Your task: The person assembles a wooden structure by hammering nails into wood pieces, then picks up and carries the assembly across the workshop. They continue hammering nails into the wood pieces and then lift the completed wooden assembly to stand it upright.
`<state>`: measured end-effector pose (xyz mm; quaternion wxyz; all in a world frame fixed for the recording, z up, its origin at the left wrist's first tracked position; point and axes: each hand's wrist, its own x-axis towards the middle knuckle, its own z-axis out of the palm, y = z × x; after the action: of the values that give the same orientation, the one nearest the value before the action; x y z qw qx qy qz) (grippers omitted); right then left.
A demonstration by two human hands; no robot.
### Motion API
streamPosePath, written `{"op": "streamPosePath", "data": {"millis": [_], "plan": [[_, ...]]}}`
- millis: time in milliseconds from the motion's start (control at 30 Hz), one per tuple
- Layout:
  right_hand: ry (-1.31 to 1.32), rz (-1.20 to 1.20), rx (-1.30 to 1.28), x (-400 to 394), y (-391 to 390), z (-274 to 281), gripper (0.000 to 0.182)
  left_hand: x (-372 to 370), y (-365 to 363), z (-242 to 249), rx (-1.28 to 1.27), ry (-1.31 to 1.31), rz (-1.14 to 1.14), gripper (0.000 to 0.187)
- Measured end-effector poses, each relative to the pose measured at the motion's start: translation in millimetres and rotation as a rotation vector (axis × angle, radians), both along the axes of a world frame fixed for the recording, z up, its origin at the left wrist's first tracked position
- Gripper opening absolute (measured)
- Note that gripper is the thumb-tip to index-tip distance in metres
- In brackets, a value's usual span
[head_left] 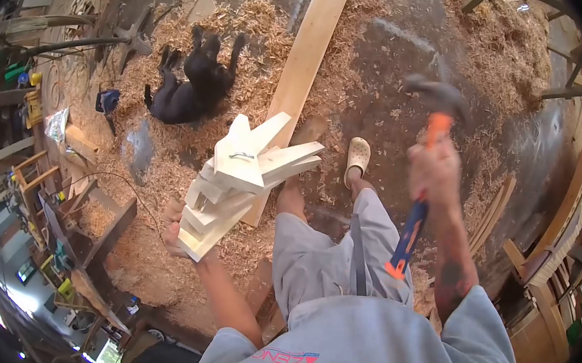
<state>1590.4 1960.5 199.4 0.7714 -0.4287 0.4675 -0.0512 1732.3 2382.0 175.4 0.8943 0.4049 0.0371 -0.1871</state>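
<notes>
A bundle of pale cut wood pieces (223, 188) is held up left of the middle, over a long plank. My left hand (174, 229) grips it at its lower left side, its fingers partly hidden by the wood. On the top piece lies a small curved metal item (242, 155). My right hand (434, 169) is raised at the right, blurred by motion, wrapped round the blue and orange handle of a hammer (409, 236). The dark hammer head points up, well apart from the wood.
A long plank (311, 56) runs up the floor in the middle. A black dog (198, 83) lies on wood shavings (250, 28) at the upper left. Tools and timber (52, 227) line the left side; curved boards (574, 190) stand at the right.
</notes>
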Motion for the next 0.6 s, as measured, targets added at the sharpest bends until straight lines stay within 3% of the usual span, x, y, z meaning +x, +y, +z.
{"op": "streamPosePath", "data": {"millis": [67,167,233,267,333,400,467,600], "plan": [[-0.039,-0.283,-0.143,6,-24,-15,0.013,-2,17,-11,0.088,-0.068,0.130,0.027],[0.011,-0.282,-0.151,39,27,-13,0.011,-2,16,-3,0.081,0.011,-0.016,0.027],[-0.119,0.462,-0.062,43,82,-19,0.012,-8,-22,13,0.222,0.080,0.347,0.025],[-0.172,0.830,-0.007,38,95,-21,0.013,-10,-26,23,0.230,0.087,0.338,0.025],[-0.071,0.596,0.091,51,55,-9,0.018,-12,-29,29,0.275,0.141,0.160,0.026],[0.014,0.290,-0.025,50,13,-23,0.017,-22,-8,19,0.333,0.171,0.252,0.027],[-0.006,0.153,-0.055,50,-29,-19,0.019,-25,23,-3,0.128,0.014,0.050,0.028],[-0.092,-0.105,-0.142,75,-34,-44,0.017,-45,29,-12,0.212,-0.011,0.263,0.028]]}}
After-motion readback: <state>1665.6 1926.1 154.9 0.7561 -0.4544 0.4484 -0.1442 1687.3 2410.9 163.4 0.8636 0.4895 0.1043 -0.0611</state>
